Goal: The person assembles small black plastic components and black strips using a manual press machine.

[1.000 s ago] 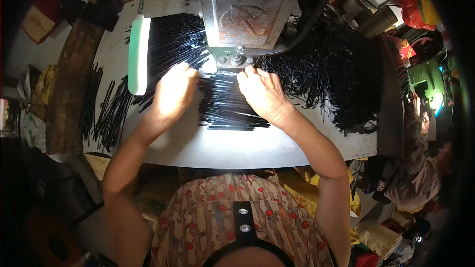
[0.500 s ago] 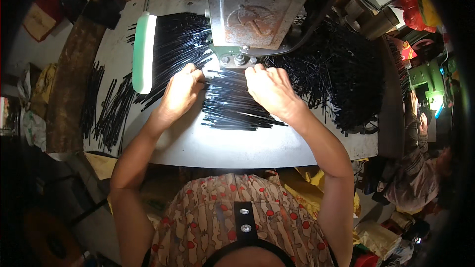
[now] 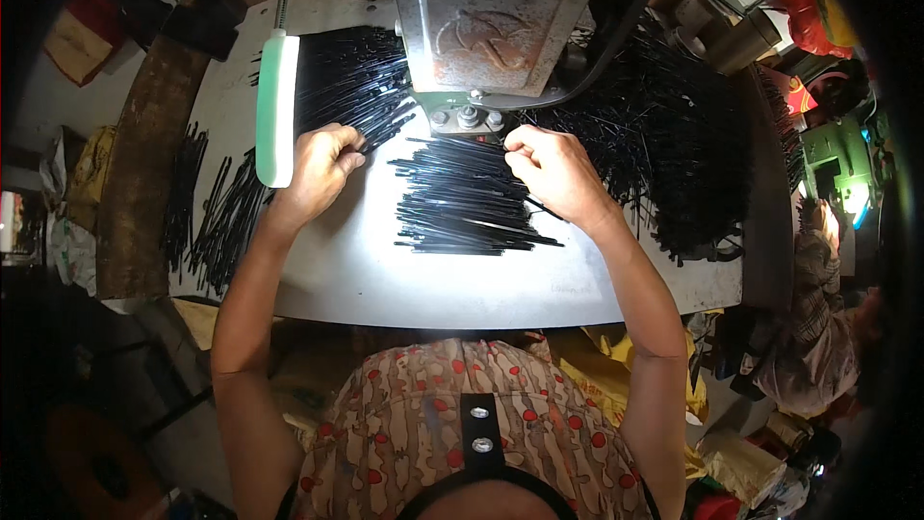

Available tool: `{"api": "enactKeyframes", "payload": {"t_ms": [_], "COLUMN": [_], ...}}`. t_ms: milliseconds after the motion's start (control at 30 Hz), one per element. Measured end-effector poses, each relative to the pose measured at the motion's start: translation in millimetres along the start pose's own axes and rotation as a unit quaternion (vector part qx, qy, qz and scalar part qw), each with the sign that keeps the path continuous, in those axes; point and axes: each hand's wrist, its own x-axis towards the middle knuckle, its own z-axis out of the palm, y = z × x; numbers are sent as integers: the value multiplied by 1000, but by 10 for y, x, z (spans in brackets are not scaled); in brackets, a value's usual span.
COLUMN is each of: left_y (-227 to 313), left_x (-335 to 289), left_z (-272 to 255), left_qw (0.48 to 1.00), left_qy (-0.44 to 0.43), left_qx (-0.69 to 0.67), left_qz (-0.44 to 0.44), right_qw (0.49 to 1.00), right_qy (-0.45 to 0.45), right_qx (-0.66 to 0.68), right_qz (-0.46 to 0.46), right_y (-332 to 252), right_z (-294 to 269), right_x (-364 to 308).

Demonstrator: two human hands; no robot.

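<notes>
A flat bundle of thin black rods lies on the grey metal table in front of a grey press machine. My left hand rests at the left pile of black rods, fingers curled on a few rod ends. My right hand pinches a black rod near the machine's bolted base, just right of the bundle.
A green-handled lever stands left of the machine. A large heap of black rods covers the table's right side. More rods lie off the left edge beside a wooden plank. Clutter and cloth sit at the right.
My left hand has moved left from the central bundle to the left pile. My right hand has shifted up toward the machine base. The bundle now lies uncovered.
</notes>
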Motion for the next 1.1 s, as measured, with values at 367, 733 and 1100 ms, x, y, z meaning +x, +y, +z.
{"api": "enactKeyframes", "payload": {"t_ms": [367,733,1100], "left_y": [458,587,440], "left_x": [-89,169,289], "left_z": [369,590,691], "left_qw": [975,959,969], "left_qy": [12,72,134], "left_qx": [-219,-267,-205], "left_qz": [16,-60,-18], "right_qw": [936,918,889], "right_qy": [-55,-27,-25], "right_qx": [322,386,427], "right_qz": [127,90,164], "right_y": [-42,-37,-130], "right_z": [49,115,59], "right_x": [109,185,180]}}
